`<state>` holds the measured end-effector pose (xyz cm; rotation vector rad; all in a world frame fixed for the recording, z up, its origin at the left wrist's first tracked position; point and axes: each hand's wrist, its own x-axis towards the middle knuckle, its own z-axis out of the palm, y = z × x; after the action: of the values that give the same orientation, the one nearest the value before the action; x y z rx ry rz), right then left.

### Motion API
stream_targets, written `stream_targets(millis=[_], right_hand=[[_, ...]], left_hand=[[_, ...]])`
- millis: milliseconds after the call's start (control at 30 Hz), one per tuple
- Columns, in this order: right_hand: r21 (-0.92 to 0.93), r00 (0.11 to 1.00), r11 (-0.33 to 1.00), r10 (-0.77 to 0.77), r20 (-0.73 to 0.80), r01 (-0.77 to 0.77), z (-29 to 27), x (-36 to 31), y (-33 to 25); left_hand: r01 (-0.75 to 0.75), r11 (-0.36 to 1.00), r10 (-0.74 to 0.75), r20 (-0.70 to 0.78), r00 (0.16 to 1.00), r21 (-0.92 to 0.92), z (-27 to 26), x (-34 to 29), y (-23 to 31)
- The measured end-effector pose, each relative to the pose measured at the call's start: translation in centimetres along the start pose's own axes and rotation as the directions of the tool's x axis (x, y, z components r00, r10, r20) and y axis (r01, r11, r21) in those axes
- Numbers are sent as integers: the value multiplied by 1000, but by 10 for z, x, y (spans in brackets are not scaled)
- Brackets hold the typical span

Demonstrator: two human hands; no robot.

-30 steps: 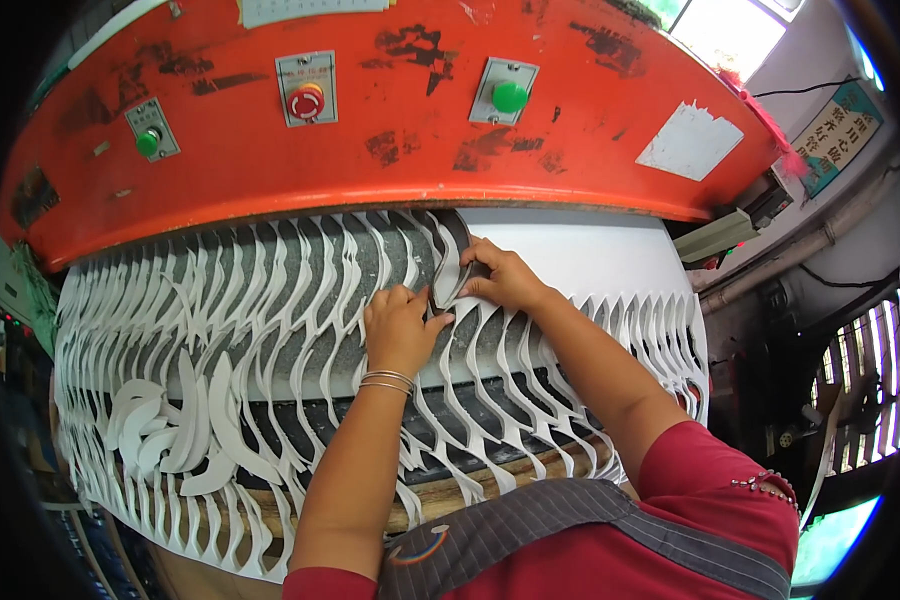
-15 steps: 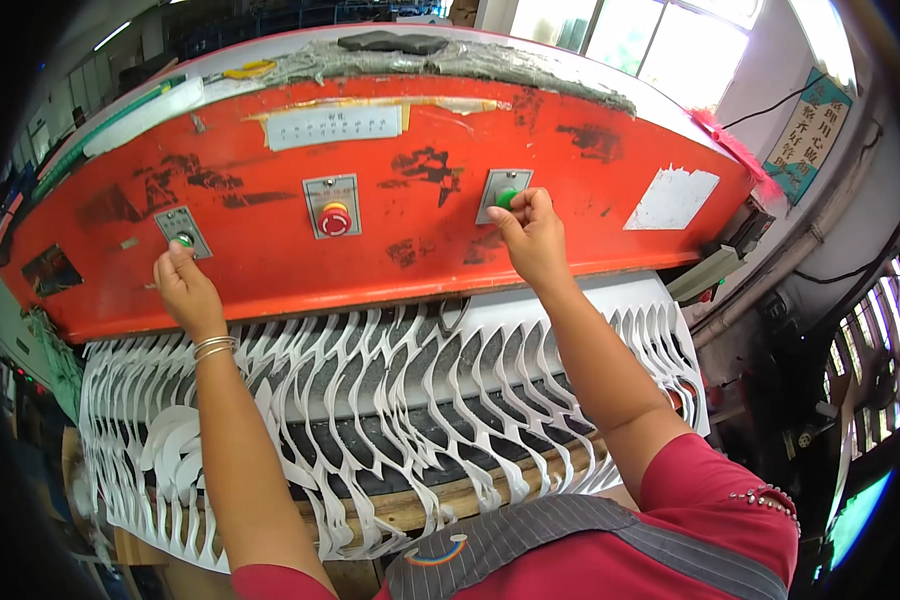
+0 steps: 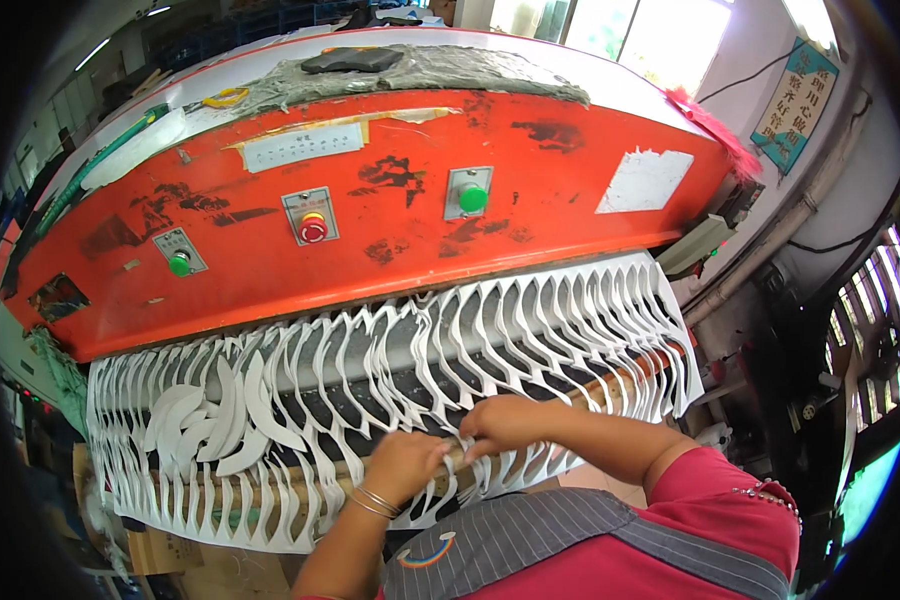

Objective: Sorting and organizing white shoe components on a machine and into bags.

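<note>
Head view, and look at this sheet: white, flexible material (image 3: 638,300) cut into a wavy lattice, slim strips curving round leaf-shaped gaps, stretched out below the red panel (image 3: 320,275) over a dark grey bed (image 3: 400,335). That panel is smooth, painted and scuffed black, with two green buttons (image 3: 473,200) and a red knob (image 3: 313,228) standing proud of it, a torn-edged white patch (image 3: 645,182) towards its right end and ragged grey cloth (image 3: 470,75) along its top. Now the hands! Both are well below the panel, out at the sheet's near edge, close together: the left hand (image 3: 407,467), bangles (image 3: 378,500) at the wrist, and the right hand (image 3: 505,424) just beside it, fingers bent in at the white strips; whether either one truly pinches a strip, I can't tell from here. Edges next: the far side of the lattice meets the panel's lower lip, the near side droops past a wooden edge (image 3: 348,468). Plenty of webbing lies between hands and panel, but the pinstriped apron (image 3: 500,540) sits tight on their near side. Below the panel's left half, loose white crescents (image 3: 228,410) lie overlapping on the lattice, and lower again shows brown cardboard (image 3: 165,550), its inside hidden.
</note>
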<state>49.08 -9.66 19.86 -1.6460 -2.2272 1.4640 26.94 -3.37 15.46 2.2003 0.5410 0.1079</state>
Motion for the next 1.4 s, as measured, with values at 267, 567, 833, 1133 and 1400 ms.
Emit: stream_targets(millis=[267,567,833,1133,1400], right_hand=[[-257,945,959,28,-327,-118,58,-12,-11],[184,982,979,120,-147,-92,10,7,29],[218,448,888,401,-799,-406,-54,145,153],[82,376,969,169,-911,-235,-53,124,183],[200,307,977,215,-927,-80,-44,122,198]], left_hand=[[137,975,-73,-333,940,174,45,-4,33],[159,969,-78,-377,923,189,81,-25,0],[189,973,-199,-68,978,-130,39,14,-26],[14,936,194,-550,812,352,50,152,-99],[147,917,103,-575,812,371,83,188,-115]])
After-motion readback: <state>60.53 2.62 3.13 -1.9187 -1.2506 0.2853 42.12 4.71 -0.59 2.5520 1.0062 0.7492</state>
